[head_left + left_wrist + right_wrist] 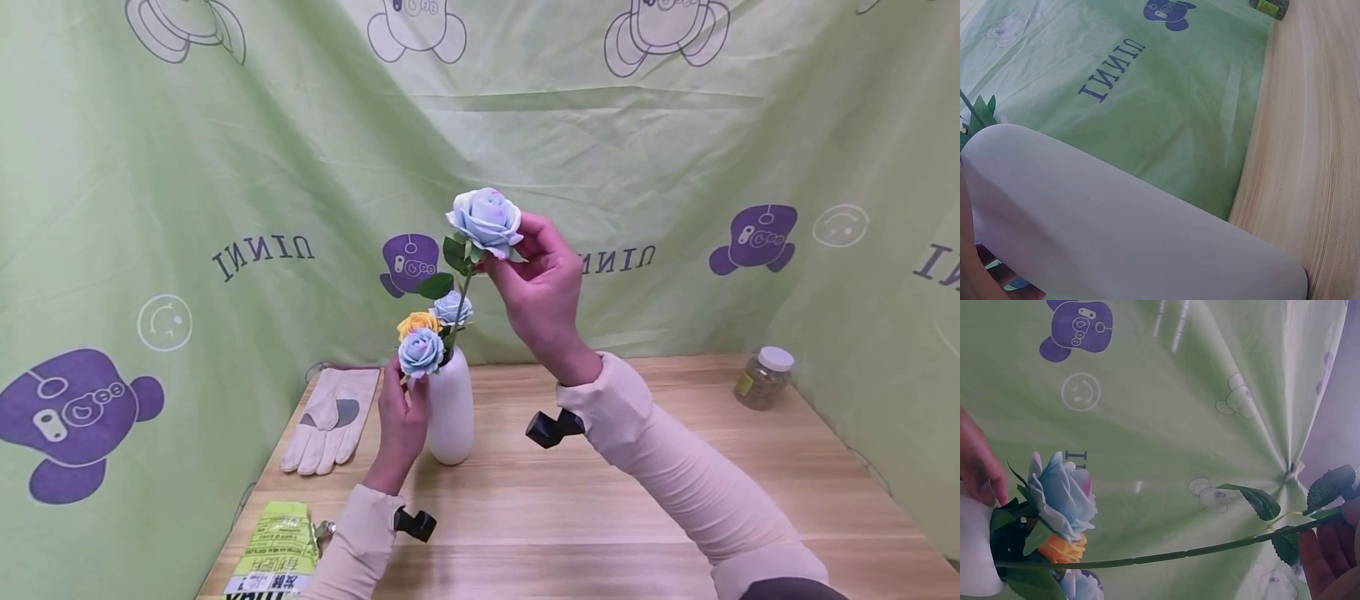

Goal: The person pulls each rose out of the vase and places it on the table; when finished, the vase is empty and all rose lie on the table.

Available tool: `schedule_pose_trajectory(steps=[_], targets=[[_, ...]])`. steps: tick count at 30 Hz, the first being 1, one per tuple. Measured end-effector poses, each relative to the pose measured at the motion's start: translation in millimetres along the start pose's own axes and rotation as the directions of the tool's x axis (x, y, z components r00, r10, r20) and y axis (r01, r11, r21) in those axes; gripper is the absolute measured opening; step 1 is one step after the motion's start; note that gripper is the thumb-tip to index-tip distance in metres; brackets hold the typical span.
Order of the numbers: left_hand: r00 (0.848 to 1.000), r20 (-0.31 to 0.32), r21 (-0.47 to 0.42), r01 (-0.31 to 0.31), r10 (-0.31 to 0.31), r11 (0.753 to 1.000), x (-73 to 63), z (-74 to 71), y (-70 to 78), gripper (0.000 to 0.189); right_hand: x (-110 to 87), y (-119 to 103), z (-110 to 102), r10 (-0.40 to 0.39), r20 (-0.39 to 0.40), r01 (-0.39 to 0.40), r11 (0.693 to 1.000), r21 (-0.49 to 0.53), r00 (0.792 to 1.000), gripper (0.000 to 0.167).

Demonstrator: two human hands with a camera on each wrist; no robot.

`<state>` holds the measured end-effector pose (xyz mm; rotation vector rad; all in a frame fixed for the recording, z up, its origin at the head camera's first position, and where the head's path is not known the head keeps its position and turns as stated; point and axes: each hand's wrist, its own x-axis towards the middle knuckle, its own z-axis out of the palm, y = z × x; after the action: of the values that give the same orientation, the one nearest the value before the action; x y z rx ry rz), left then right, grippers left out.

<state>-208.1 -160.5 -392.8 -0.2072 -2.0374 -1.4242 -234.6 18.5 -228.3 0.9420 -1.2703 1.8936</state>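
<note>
Head view shows the right hand [546, 292] pinching the tall blue rose [486, 221], its stem [462, 304] slanting between six and seven o'clock into the white vase [452, 421], whose neck the nearer left hand [402, 419] grips.

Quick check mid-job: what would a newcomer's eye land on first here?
First, the pale blue rose held high at the centre of the head view, its stem pinched under the bloom by the right hand. Next, the white vase below it, which the left hand grips near the mouth, a yellow rose and two more blue roses clustered at its top. Behind, purple cartoon figures stand out on the green backdrop.
</note>
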Motion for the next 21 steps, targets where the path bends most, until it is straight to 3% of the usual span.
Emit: schedule_pose_trajectory(steps=[10, 21], targets=[[1.000, -0.012, -0.001, -0.018, 0.018, 1.000, 0.1, 0.2, -2.0, 0.042, 3.1, -9.4, -1.0, 0.009, -0.015, -0.008, 0.999, 0.036, 1.000, 0.037], [1.000, -0.015, -0.001, -0.014, 0.014, 1.000, -1.2, 0.1, -1.8, 0.044, 2.4, -12.7, -4.5, 0.097, -0.031, -0.096, 0.994, 0.043, 0.995, 0.033]])
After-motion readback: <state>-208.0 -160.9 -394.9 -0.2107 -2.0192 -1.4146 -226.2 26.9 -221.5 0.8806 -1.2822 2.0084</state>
